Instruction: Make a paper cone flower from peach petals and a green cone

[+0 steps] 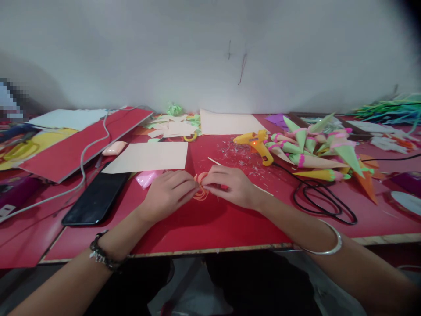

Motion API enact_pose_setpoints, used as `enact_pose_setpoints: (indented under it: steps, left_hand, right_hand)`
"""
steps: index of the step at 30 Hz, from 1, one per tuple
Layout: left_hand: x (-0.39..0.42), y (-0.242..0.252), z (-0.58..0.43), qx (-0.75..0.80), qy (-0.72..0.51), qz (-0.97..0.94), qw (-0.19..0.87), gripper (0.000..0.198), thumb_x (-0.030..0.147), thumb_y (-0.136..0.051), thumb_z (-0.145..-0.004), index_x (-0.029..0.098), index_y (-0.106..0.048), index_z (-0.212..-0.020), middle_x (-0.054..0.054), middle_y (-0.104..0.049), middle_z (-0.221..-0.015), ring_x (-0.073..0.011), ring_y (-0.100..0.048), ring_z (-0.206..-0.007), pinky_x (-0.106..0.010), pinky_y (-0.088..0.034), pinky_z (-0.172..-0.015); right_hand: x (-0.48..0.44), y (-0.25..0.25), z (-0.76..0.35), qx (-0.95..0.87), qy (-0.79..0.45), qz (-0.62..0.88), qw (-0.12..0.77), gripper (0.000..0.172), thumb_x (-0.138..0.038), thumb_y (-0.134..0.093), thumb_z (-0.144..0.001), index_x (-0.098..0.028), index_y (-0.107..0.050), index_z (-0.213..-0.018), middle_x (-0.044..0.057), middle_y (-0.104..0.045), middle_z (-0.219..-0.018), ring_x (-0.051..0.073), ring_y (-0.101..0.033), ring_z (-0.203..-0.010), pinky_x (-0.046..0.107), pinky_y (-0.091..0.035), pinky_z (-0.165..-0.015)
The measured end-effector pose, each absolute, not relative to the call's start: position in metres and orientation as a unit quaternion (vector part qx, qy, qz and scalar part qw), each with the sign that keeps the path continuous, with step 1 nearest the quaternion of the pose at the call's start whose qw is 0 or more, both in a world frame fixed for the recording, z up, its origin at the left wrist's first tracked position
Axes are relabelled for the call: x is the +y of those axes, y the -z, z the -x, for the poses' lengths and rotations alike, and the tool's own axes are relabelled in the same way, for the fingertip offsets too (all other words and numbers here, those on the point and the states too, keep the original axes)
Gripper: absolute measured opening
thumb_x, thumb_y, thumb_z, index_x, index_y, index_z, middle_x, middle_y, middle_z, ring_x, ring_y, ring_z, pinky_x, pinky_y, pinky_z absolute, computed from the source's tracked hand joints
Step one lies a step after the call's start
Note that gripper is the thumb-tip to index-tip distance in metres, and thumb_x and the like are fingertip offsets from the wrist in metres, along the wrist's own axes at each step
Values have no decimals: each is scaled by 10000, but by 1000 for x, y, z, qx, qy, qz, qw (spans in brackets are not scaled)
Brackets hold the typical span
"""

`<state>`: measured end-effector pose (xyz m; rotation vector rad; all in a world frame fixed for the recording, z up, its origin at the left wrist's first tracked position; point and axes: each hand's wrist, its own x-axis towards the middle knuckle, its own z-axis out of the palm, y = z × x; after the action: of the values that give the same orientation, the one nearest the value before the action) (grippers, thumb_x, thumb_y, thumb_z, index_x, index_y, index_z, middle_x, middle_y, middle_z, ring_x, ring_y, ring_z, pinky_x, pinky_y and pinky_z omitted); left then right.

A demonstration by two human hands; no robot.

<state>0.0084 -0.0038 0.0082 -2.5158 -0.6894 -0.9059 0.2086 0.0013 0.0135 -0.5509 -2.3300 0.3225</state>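
Observation:
Between both hands lies a small coiled bundle of orange cord (200,193), close above the red tabletop. My left hand (171,191) is closed, its fingertips pinching the bundle from the left. From the right, my right hand (232,184) grips it with bent fingers and thumb. The fingers partly cover the bundle, so its full shape is hidden. A thin pale stick (263,189) runs behind and under my right hand. Just behind my left hand are a pink packet (147,178) and a cream paper sheet (151,157).
A yellow glue gun (255,142) with a lit orange light stands behind my right hand, its black cable (324,206) looped nearby. Paper cones (312,147) pile up at the right. A black phone (98,197) and a red board (88,142) crossed by a white cable are at the left.

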Motion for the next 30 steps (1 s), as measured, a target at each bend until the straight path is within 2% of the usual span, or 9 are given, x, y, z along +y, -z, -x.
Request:
enact_pose_setpoints:
  steps: [11,19,25,30]
  left_hand:
    - [-4,-6,-7,-247,313,904,155,132,201,-480,-808,155,-563,-717,-21,-594,-711,-104,-532,-618,-203,-411,-540]
    - [-2,-6,-8,-242,333,903,118,37,199,-527,-768,168,-544,-761,-24,-576,-747,-118,-521,-678,-219,-429,-586]
    - [-2,-8,-8,-297,342,890,55,304,347,-600,-695,168,-483,-911,-70,-546,-887,-178,-510,-842,-308,-452,-717]
    - [-2,-8,-8,-297,335,893,37,300,331,-591,-712,170,-461,-930,-72,-538,-905,-178,-512,-866,-307,-457,-724]
  right_hand:
    - [1,-14,-209,-910,-129,199,339,137,-164,-449,-837,-152,-578,-883,45,-564,-829,104,-520,-758,210,-427,-692]
    - [0,-14,-208,-894,-139,223,362,108,-189,-468,-824,-171,-570,-857,21,-585,-785,97,-523,-708,207,-420,-650]
    - [-1,-16,-206,-870,-155,229,407,71,-168,-491,-804,-167,-562,-806,14,-584,-734,95,-512,-661,216,-423,-637]
    - [0,-16,-207,-875,-165,217,401,72,-175,-492,-810,-170,-564,-811,22,-590,-768,104,-522,-719,230,-427,-675]
